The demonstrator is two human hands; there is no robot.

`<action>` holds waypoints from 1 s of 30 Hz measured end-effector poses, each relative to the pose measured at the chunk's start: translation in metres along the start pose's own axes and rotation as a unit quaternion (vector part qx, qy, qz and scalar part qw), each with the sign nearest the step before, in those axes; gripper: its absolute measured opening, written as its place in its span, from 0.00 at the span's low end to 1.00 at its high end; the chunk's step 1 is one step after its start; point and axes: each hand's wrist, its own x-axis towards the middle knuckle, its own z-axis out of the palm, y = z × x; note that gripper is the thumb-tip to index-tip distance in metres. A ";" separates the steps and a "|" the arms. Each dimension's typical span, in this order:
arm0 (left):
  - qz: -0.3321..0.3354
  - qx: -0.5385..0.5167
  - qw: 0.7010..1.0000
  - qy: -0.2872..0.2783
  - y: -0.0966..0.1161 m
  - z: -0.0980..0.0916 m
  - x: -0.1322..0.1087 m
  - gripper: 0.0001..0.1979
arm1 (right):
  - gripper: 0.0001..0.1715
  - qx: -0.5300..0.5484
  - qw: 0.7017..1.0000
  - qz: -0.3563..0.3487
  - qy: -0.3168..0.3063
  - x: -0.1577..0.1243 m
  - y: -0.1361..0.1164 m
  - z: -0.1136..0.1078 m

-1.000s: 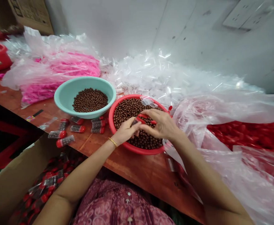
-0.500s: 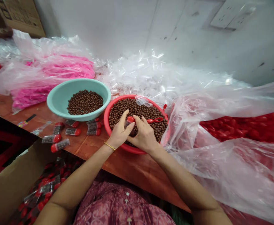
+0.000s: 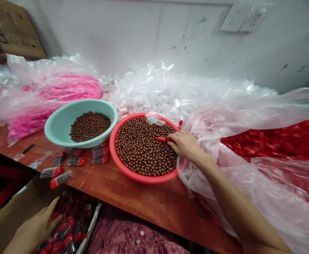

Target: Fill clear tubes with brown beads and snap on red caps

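Left hand (image 3: 35, 225) spread over clear red-capped plastic tubes (image 3: 69, 225) | right hand (image 3: 184, 145) gripping small red plastic spoon (image 3: 162, 139) | hands newly parted, tube likely released

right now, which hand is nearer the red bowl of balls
Right. The right hand is at the right rim of the red bowl, holding a red scoop; the left hand is farther off, at the box of tubes.
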 end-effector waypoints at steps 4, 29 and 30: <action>0.121 -0.035 0.985 0.116 0.080 -0.029 0.060 0.14 | 0.11 0.046 0.996 0.039 0.064 -0.002 -0.003 0.007; 0.316 -0.353 0.881 0.019 0.262 -0.044 0.219 0.13 | 0.17 0.518 0.854 -0.029 0.043 0.053 -0.014 -0.002; 0.289 -0.413 0.864 0.015 0.262 -0.042 0.214 0.14 | 0.17 0.540 0.840 -0.037 0.032 0.051 -0.020 -0.006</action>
